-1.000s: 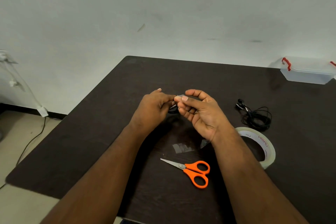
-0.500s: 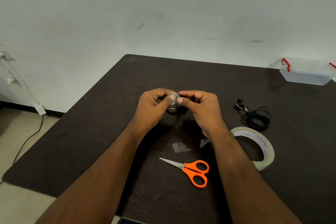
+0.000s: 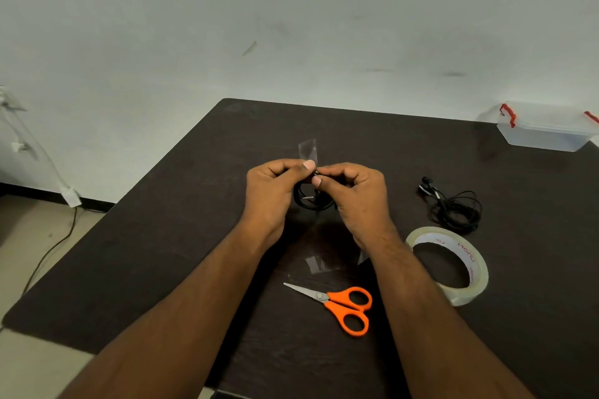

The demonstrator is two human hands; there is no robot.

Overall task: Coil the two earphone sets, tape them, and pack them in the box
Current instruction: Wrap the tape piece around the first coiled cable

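Note:
A black coiled earphone set (image 3: 311, 201) hangs between my two hands above the middle of the dark table (image 3: 181, 204). My left hand (image 3: 274, 193) and my right hand (image 3: 355, 194) both pinch its top, thumbs nearly touching. A clear strip of tape (image 3: 308, 150) stands upright from the pinch point. The second black earphone set (image 3: 453, 206) lies loosely coiled on the table to the right, untouched. The clear plastic box (image 3: 547, 131) with red latches sits at the far right edge with its lid on.
A roll of clear tape (image 3: 452, 264) lies just right of my right forearm. Orange-handled scissors (image 3: 340, 304) lie near the front, blades pointing left. Two cut tape pieces (image 3: 319, 264) stick to the table below my hands. A cable (image 3: 48, 249) runs on the floor at left.
My hands have closed tighter on the coil, and the tape strip now stands up above my thumbs instead of lying folded between my fingertips.

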